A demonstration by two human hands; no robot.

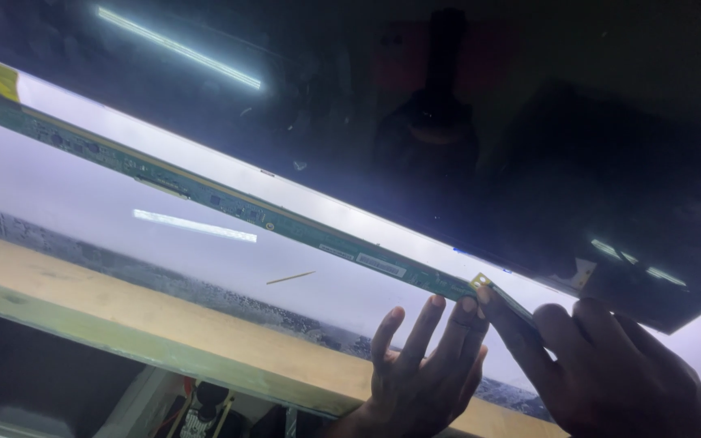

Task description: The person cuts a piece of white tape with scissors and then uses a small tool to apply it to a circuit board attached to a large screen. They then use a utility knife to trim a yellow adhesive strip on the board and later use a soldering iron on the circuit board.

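Pressing up at the panel's edge, the left hand [415, 373] has its fingers spread, their tips touching the end of the long green circuit strip [204, 193]. The right hand [610, 373] sits just beside it, forefinger stretched along the strip's near end, the other fingers curled loosely (what they grip, if anything, I cannot tell). The strip runs away up and left from both hands, along the rim of the dark glossy screen panel [488, 138] above them. A white backlight sheet [66, 195] glows beyond the left hand's fingertips, and a wooden bench edge [123, 312] lies left of that hand.
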